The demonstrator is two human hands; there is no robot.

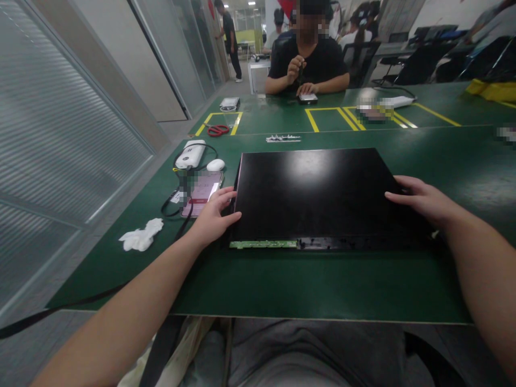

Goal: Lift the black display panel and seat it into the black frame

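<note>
A flat black display panel (310, 193) lies before me, with a narrow green circuit board (264, 244) along the left part of its near edge. My left hand (217, 212) grips the panel's left side, its thumb over the top edge and its fingers along the side. On the opposite side, my right hand (421, 199) holds the right edge between thumb and fingers; some of those fingers are hidden. Just beyond my left hand lies a phone (201, 188) with its screen lit.
On the green table (306, 290) are a white power bank (191, 154) with a black cable, a white oval case (215, 165), crumpled tissue (141, 235), red-handled scissors (218, 130) and small white strips (283, 138). Across sits a person (308, 59) handling a small device.
</note>
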